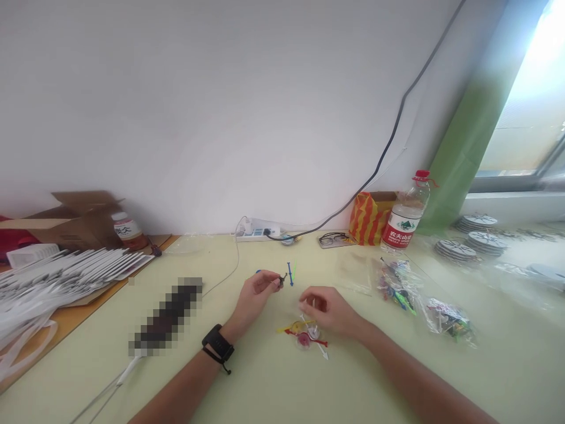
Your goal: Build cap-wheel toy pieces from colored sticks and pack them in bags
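My left hand (260, 288), with a black watch at the wrist, pinches a small black arrow-tipped piece (282, 280) between thumb and fingertips. My right hand (329, 309) hovers at the upper right of a little group of plastic arrow spinners, its fingers curled and the tips close together; whatever may be between them is hidden. That group has a yellow arrow spinner (296, 327), a red arrow spinner (303, 339) and a white arrow spinner (313, 333), overlapping on the table. Just beyond my hands lie a blue arrow (290, 274) and a thin green arrow (294, 270).
Clear bags of coloured parts (397, 285) lie right, near stacked white discs (457, 250). A large water bottle (402, 227) and striped bag (368, 219) stand behind. Left are a pixelated dark object (168, 318), stacked white sheets (88, 274) and a cardboard box (88, 221). A power strip (258, 231) touches the wall.
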Demonstrator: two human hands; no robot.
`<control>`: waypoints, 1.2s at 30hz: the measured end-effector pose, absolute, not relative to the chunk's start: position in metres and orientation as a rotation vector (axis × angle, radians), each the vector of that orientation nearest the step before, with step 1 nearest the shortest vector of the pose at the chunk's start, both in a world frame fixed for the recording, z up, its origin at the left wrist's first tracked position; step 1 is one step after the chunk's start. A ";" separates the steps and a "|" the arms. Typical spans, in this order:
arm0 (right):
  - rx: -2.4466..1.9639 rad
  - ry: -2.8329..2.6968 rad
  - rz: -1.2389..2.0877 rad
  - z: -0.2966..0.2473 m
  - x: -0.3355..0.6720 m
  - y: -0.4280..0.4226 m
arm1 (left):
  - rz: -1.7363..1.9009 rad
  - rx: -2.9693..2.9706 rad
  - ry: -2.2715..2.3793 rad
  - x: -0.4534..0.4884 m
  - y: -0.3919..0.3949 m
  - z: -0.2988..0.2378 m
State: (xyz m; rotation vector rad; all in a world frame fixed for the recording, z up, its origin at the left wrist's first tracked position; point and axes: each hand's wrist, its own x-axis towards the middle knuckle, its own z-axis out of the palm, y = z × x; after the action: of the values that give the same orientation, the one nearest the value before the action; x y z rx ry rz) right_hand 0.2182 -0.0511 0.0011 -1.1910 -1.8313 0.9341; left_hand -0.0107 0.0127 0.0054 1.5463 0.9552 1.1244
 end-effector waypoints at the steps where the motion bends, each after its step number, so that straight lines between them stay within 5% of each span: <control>1: -1.193 -1.879 0.941 0.001 0.218 -0.053 | 1.149 1.568 1.003 -0.013 0.016 0.004; 7: -1.184 -1.854 0.866 0.006 0.211 -0.057 | 1.114 1.685 0.992 -0.015 0.014 0.009; 20: -1.011 -1.485 1.348 0.019 0.196 -0.045 | 1.056 2.230 0.723 0.005 -0.021 0.019; 36: -1.418 -1.880 0.810 0.029 0.174 0.043 | 1.034 2.396 1.301 -0.035 0.024 0.011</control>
State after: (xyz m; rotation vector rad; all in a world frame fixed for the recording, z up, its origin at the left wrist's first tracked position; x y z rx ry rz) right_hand 0.1738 0.0434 0.0286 -1.4182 -1.8796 0.8099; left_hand -0.0354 0.0237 0.0111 2.3958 1.3014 1.0342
